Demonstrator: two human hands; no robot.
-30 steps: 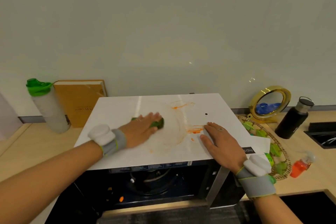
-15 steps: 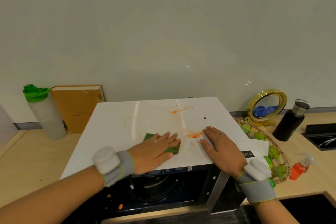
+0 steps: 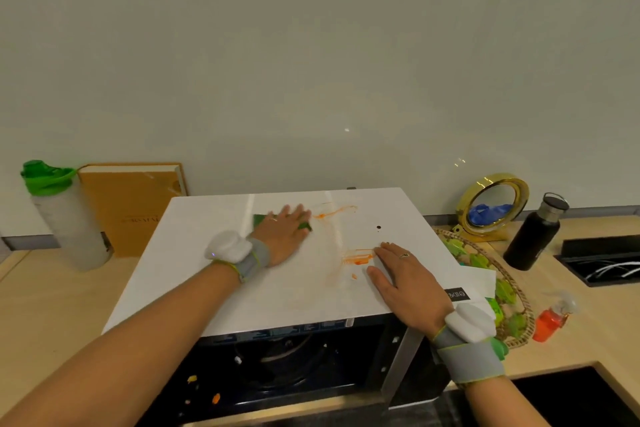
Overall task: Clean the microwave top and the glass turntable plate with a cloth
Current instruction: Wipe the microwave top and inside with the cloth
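The left hand (image 3: 285,234) has swept from the near edge of the microwave top (image 3: 214,274) half a second ago back out toward the far middle, carrying the green cloth (image 3: 263,219) under flat, spread fingers. The cloth now lies just left of the far orange smear (image 3: 334,211), so the next stroke should probably take that streak. The left part of the top looks clean, while the near orange smear (image 3: 358,257) beside the right hand (image 3: 405,279) is as bright as before. The right hand has not moved: it lies flat with fingers extended, bracing on the glass turntable plate (image 3: 343,263), which sits on the microwave top and shows only as a faint round outline. Most of the staining is on that plate, so I judge the job well short of done.

The microwave door hangs open below, with crumbs on the dark cavity floor (image 3: 214,399). On the bench to the left stand a green-capped shaker bottle (image 3: 62,215) and a tan book (image 3: 135,204); to the right are a wicker tray (image 3: 498,274), a gold round mirror (image 3: 491,206), a black flask (image 3: 535,232) and a small orange spray bottle (image 3: 550,321). Nothing blocks the wiping path except the bracing hand itself, which covers the plate's right side.
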